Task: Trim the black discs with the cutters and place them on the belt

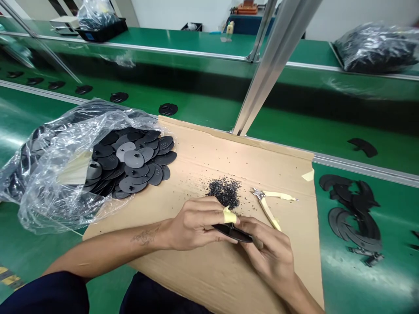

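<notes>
"What are the fingers doing?"

"The left hand [193,224] is curling narrowly around a thin black plastic piece [233,234], and the right hand [270,257] is pinching it, above a flat brown cardboard sheet [262,174]."

"Anything lying close?"

"Yellow-handled steel side cutters [266,206] are lying just beside them."

Past the fingers [209,208] and to their right runs a glossy green worktop [360,144] edged by an aluminium rail [366,164], with pale glare lying across it low on the right. An aluminium upright [275,65] rises ahead of the fingers. Farther ahead stands a second green bench [183,39] carrying a black tray [101,30] toward the left, and beyond it are a blue cabinet [248,24] and a white wall [360,13]. Below and left of the fingers, yellow-and-black tape [8,277] shows.
</notes>
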Tool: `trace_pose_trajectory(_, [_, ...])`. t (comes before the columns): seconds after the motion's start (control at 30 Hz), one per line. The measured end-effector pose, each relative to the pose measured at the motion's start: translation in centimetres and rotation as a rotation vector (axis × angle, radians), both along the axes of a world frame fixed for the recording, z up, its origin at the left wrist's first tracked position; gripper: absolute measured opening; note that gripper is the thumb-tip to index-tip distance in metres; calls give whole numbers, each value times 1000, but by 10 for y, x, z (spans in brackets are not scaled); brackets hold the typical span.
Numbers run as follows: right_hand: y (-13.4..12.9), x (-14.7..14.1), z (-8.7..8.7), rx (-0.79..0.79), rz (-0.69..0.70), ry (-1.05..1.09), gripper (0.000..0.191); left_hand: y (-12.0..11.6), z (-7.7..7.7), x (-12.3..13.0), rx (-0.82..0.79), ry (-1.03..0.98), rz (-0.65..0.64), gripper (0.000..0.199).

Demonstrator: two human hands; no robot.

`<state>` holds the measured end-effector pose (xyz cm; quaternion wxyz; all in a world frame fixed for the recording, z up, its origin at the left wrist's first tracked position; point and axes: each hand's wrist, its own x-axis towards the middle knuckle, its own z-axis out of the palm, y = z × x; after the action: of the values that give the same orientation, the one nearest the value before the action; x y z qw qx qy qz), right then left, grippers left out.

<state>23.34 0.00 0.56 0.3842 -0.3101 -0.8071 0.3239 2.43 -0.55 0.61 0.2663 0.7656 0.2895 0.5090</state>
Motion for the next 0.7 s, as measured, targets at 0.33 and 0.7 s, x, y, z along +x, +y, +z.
trace_pose_trajectory(0.33, [0, 0, 3, -26, 0, -3, 17, -1, -1, 1, -22, -14, -21, 23])
trace_pose_trajectory(0.7, [3, -2, 5, -281, 65, 186, 8, 6, 6, -5, -563, -200, -266, 48])
